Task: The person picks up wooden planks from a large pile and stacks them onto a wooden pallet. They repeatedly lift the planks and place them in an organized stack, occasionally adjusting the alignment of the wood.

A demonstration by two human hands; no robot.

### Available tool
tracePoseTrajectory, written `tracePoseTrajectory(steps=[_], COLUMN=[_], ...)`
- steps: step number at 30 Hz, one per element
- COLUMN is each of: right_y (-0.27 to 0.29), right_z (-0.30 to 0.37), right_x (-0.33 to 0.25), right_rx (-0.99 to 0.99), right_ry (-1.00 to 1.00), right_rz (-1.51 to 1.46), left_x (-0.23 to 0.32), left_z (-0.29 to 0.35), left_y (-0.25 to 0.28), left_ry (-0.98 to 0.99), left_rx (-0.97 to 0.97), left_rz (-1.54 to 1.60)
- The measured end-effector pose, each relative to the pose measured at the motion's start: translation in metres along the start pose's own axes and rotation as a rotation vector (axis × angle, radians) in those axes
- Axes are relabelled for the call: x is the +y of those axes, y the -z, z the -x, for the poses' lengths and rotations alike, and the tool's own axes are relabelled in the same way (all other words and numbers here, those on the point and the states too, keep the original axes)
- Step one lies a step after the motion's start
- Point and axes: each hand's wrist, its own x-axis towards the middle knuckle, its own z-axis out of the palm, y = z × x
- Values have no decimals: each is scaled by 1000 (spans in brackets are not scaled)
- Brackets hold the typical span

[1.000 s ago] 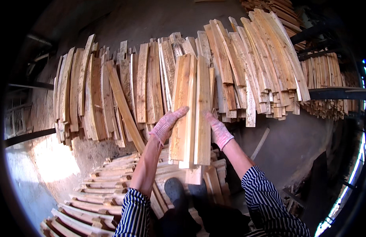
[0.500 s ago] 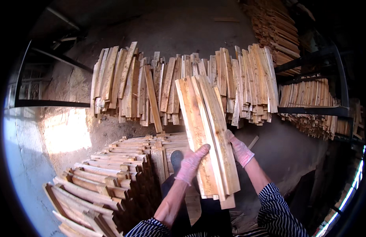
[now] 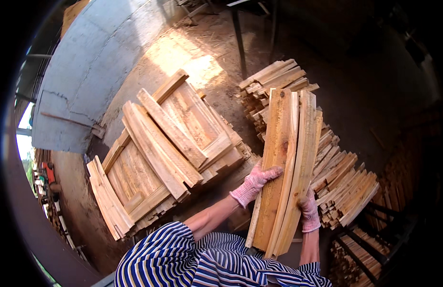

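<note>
Bundle of wooden slats [image 3: 286, 167] sits centre-right of the frame, long pale boards stacked face to face, running from about 6 o'clock up toward 12, tilted slightly right at the top. Left hand [image 3: 255, 184], in a pink knit glove, is closed over the left edge of the bundle around its middle, fingers wrapped onto the front board face, thumb side hidden behind the wood. Right hand [image 3: 309, 214], same kind of glove, clamps the right edge of the bundle a bit lower, at roughly 4 o'clock from the left hand; fingers curl round the edge, only the back of the glove shows. Both forearms come up from 6 o'clock out of blue-and-white striped sleeves [image 3: 192, 260]. At 9 to 10 o'clock from the bundle, well apart, a low crisscross stack of slats [image 3: 159, 153] lies on the dirt floor [image 3: 183, 57], with a few loose boards laid diagonally on top. Behind the bundle at 12 to 1 o'clock a second stack [image 3: 274, 81] shows, and at 3 to 4 o'clock another pile of slat ends [image 3: 348, 191], just beside the bundle's right edge. Grey concrete wall [image 3: 87, 71] curves at 10 o'clock.
</note>
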Motion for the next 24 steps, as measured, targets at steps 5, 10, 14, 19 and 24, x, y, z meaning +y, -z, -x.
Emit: tracePoseTrajectory(steps=[5,10,14,19,24], right_y=[-132,-311,-457,-600,-666], right_z=[-11,-20,-29,-55,-106], right_x=[-34,-52,-53,-26,53], right_rx=[-167,-407,-538,-874,-1214], right_ry=[13,103,110,197,212], right_rz=[234,316,449,467,539], left_x=[85,205,311,372,370], left_z=[88,209,324,409,431], left_y=[49,109,134,235,377], left_ry=[-392,-675,-768,-1079,-1162], left_rx=[-45,-14,258,385,302], left_rz=[47,9,-160,-265,-633])
